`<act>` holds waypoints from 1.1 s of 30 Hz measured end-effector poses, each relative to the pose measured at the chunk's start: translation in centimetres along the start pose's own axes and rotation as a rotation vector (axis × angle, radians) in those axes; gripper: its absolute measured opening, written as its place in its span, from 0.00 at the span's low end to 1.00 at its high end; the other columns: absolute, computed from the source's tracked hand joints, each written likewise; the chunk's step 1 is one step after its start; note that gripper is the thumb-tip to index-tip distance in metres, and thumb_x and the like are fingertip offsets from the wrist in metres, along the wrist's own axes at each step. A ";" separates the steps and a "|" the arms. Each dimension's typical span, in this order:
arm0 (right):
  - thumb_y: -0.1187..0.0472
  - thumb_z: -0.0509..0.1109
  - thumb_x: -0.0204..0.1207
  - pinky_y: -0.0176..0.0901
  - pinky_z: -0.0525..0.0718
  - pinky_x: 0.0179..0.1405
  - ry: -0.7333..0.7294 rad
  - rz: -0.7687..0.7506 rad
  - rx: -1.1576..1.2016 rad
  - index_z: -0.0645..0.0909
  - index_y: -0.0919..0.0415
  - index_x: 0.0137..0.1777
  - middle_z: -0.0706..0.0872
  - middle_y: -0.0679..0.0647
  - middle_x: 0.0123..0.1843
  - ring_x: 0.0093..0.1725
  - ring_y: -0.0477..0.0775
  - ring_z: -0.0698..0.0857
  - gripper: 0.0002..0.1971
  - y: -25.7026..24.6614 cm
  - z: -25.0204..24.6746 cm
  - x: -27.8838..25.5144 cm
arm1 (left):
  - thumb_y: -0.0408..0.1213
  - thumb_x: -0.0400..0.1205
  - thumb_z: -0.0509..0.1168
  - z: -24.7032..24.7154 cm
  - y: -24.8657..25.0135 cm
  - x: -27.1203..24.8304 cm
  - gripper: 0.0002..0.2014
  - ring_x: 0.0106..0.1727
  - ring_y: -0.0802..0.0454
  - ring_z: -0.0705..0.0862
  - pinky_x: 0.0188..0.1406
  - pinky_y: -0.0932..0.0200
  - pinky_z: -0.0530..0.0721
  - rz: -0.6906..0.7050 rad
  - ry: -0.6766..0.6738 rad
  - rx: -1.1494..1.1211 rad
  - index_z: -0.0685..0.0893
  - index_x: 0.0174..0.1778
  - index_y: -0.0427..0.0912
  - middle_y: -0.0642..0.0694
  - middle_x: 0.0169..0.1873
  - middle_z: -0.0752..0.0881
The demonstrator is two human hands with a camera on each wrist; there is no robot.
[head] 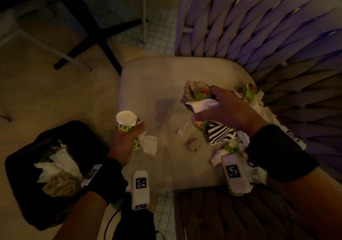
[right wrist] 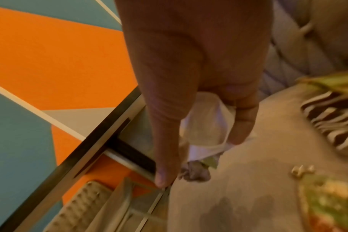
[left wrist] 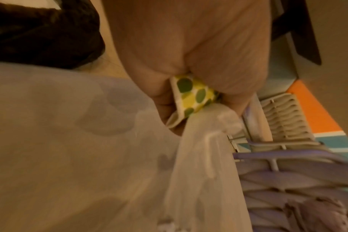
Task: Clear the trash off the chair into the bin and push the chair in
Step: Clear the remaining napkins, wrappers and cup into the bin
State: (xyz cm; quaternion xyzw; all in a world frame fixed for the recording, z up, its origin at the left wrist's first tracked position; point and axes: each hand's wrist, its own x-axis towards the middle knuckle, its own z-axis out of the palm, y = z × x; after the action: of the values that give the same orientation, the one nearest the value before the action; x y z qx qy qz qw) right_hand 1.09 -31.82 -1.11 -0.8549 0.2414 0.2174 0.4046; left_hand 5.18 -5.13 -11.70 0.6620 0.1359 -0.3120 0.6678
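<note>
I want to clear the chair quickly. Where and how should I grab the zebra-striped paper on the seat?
Pinch the zebra-striped paper from above at its left edge, which faces the bare seat cushion. It seems to lie fairly flat, and other trash crowds its right and near sides. The right hand is nearest, but already holds a white napkin.

Legible markings — none.
The white wrist units [head: 140,190] carry square black-and-white code patterns only — no letters, numbers or brand names resolve.

Green-dotted yellow cup [head: 127,127], zebra-striped wrapper [head: 220,133]
</note>
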 end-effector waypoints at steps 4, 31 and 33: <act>0.49 0.85 0.56 0.34 0.73 0.36 -0.284 -0.080 0.041 0.76 0.53 0.46 0.82 0.47 0.43 0.43 0.47 0.79 0.24 -5.2 7.3 -0.4 | 0.28 0.79 0.68 -7.0 -1.3 -1.1 0.08 0.48 0.45 0.85 0.51 0.49 0.81 -0.080 0.163 -0.069 0.83 0.48 0.45 0.50 0.38 0.86; 0.46 0.69 0.76 0.44 0.73 0.65 -0.720 0.031 0.163 0.51 0.50 0.83 0.67 0.49 0.78 0.74 0.52 0.71 0.41 -15.7 56.5 2.2 | 0.71 0.71 0.64 -44.5 -16.4 -7.7 0.45 0.85 0.52 0.49 0.81 0.33 0.56 -0.354 0.442 -0.040 0.42 0.77 0.73 0.62 0.84 0.45; 0.48 0.69 0.77 0.44 0.70 0.69 -0.699 0.065 0.130 0.57 0.52 0.81 0.63 0.53 0.82 0.79 0.57 0.67 0.36 -15.2 54.5 1.7 | 0.71 0.70 0.65 -43.8 -15.5 -8.4 0.45 0.85 0.52 0.48 0.81 0.32 0.55 -0.399 0.400 0.006 0.43 0.76 0.75 0.64 0.83 0.44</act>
State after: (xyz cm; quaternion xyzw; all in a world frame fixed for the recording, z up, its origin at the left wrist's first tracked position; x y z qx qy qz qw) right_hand 1.76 19.64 -24.60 -0.6932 0.1288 0.4936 0.5091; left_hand -0.32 40.44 -22.91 0.6726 0.3917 -0.3011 0.5509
